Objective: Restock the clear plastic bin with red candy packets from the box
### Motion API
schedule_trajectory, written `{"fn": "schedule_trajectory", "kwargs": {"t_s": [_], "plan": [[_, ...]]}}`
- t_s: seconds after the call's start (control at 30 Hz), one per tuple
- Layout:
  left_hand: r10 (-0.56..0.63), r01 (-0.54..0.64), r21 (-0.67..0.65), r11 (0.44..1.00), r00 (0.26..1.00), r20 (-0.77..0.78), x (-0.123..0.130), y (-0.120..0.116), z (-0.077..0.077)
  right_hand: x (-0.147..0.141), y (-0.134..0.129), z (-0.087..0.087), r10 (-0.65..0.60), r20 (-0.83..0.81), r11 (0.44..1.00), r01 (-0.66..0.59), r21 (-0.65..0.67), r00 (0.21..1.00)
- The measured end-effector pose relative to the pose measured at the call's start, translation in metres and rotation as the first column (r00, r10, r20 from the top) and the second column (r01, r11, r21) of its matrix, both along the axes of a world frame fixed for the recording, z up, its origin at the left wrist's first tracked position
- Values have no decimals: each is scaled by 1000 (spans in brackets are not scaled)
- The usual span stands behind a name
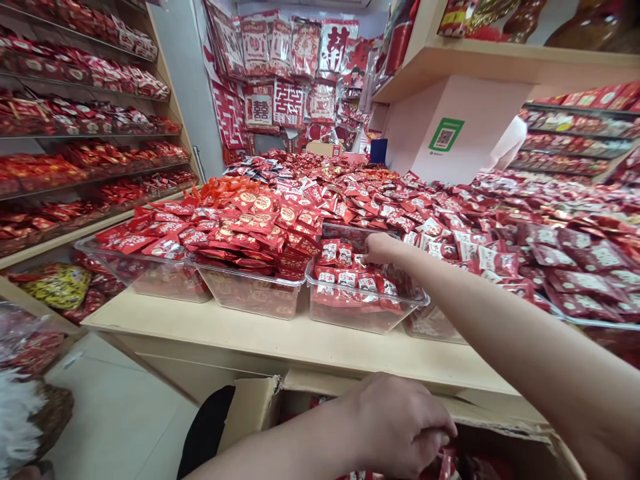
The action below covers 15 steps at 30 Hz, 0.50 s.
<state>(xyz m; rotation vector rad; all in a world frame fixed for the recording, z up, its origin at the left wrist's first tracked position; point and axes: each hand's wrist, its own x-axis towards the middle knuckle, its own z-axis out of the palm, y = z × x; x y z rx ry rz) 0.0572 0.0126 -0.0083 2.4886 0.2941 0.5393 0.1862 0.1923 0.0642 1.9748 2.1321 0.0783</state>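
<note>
At the bottom, my left hand (400,420) reaches into an open cardboard box (253,407). Its fingers are curled in a pinch at a small red packet (449,463) inside. My right hand (384,249) is over a clear plastic bin (355,317) on the counter, its fingers curled down at the bin's far part. What they grip, if anything, is hidden. Rows of small red and white packets (345,279) stand in that bin, in front of and beside the hand.
Left of the bin, two clear bins (250,293) (170,283) hold heaped red packets. The pale wooden counter edge (280,340) runs above the box. More packets (585,263) pile up at right. Stocked shelves (75,133) line the left wall. A person's white sleeve (510,143) shows behind a pillar.
</note>
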Motion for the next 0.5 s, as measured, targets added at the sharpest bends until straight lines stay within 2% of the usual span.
{"fn": "schedule_trajectory", "kwargs": {"t_s": [0.17,0.23,0.3,0.33,0.4,0.43,0.5], "plan": [[-15,16,-9,1000,999,36,0,2,-2,8,-19,23,5,-3,994,-5,110,1000],[-15,16,-28,999,999,47,-3,3,3,8,-46,36,62,-106,975,-38,219,992],[-19,20,-83,996,1000,11,-8,3,11,11,-92,48,170,-303,959,-87,269,938],[-36,31,-122,992,999,-38,-11,3,16,14,-120,51,206,-414,970,-130,204,887],[-72,34,-186,982,977,-202,-17,3,24,23,-180,47,207,-574,959,-280,-40,792],[-98,33,-210,977,947,-306,-18,2,27,28,-208,38,125,-622,942,-289,-170,773],[-167,55,-228,972,845,-508,-20,-1,27,37,-250,5,-89,-657,900,-222,-375,749]]}}
